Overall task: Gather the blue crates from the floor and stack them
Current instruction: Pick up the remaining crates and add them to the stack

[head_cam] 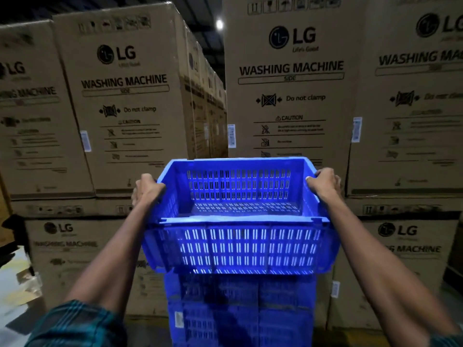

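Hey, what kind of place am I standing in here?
Most likely a warehouse or appliance stockroom: tall stacked washing machine cartons fill the view, and blue plastic crates are stacked in front of them.

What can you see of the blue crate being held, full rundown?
The held crate is bright blue, looks like moulded plastic, rectangular and open-topped, with slotted vent walls and floor and a solid thick rim. It appears empty. It sits roughly level, upright, long side toward the camera. The left hand grips the left rim and the right hand the right rim, both near the far corners. It sits directly above the stack of blue crates; whether it already rests on it cannot be told. Cardboard boxes stand behind.
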`<state>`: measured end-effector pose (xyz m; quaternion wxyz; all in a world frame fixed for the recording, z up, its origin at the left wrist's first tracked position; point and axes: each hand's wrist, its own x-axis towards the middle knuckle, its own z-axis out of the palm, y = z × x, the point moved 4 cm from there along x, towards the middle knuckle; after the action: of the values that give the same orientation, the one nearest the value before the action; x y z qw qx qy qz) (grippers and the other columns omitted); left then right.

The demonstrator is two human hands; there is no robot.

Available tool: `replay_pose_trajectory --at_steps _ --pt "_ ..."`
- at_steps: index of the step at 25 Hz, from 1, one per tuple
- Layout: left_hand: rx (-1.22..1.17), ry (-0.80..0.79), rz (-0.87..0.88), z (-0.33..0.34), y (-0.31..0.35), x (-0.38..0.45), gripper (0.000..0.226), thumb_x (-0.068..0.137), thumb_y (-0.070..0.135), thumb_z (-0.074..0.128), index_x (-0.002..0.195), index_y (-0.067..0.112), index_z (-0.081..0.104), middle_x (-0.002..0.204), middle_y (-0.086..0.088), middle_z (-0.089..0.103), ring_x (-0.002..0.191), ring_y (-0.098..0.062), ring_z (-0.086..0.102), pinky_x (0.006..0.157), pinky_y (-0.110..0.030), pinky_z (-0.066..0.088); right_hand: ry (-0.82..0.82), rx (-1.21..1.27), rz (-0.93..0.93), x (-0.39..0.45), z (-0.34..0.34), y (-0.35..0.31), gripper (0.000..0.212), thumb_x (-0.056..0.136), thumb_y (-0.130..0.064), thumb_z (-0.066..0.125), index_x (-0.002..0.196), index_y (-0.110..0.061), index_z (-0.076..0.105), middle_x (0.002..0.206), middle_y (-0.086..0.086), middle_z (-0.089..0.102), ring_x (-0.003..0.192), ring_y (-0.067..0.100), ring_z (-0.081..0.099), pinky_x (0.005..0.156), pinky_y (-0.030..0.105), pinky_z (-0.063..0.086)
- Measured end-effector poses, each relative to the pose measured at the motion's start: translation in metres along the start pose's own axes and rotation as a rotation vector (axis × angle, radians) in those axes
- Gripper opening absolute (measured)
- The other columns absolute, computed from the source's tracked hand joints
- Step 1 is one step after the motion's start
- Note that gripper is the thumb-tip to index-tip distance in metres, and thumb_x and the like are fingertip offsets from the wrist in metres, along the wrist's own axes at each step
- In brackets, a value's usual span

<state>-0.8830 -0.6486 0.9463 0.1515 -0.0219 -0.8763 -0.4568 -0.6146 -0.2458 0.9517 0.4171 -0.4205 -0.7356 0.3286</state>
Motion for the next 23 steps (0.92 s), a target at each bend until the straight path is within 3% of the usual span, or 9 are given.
replay_pose_trajectory --at_steps 8,11,15,18,23 --pt "-0.045 -0.204 0.063 0.072 0.012 0.085 0.016 0.055 0.006 0.065 0.07 0.003 0.069 0.064 -0.014 0.069 0.077 -0.028 0.07 0.08 -0.042 0.059 0.073 -0.051 0.099 0.031 0.05 -0.003 0.036 0.069 -0.024 0.061 0.102 -0.012 0.069 0.114 0.016 0.069 0.104 0.035 0.067 0.091 0.045 0.055" --pt "-0.011 -0.241 0.063 0.096 0.011 0.11 0.013 0.055 0.004 0.068 0.067 0.0 0.064 0.073 -0.017 0.071 0.081 -0.028 0.071 0.079 -0.045 0.06 0.063 -0.09 0.172 0.064 0.069 0.011 0.039 0.057 -0.026 0.058 0.092 -0.013 0.071 0.098 0.014 0.074 0.085 0.031 0.073 0.076 0.05 0.06" --pt "0.066 -0.295 0.045 0.107 0.018 0.117 0.013 0.058 -0.006 0.073 0.062 -0.001 0.062 0.064 -0.015 0.065 0.081 -0.023 0.069 0.082 -0.04 0.059 0.016 -0.172 0.179 0.057 0.077 -0.008 0.016 0.071 -0.02 0.068 0.084 -0.01 0.073 0.083 0.013 0.071 0.061 0.026 0.07 0.058 0.048 0.061" --pt "0.084 -0.299 0.06 0.111 0.021 0.121 0.008 0.06 -0.007 0.066 0.059 -0.001 0.062 0.062 -0.015 0.063 0.08 -0.025 0.07 0.083 -0.044 0.059 -0.006 -0.226 0.181 0.065 0.087 -0.005 0.02 0.072 -0.024 0.071 0.086 -0.01 0.073 0.088 0.013 0.071 0.066 0.027 0.07 0.063 0.05 0.062" --pt "0.128 -0.278 0.111 0.108 0.026 0.107 0.011 0.069 -0.006 0.065 0.063 0.002 0.059 0.069 -0.013 0.061 0.079 -0.023 0.062 0.084 -0.037 0.055 -0.042 -0.282 0.161 0.074 0.094 0.002 0.02 0.076 -0.028 0.074 0.087 -0.011 0.072 0.084 0.01 0.07 0.064 0.024 0.068 0.067 0.038 0.061"
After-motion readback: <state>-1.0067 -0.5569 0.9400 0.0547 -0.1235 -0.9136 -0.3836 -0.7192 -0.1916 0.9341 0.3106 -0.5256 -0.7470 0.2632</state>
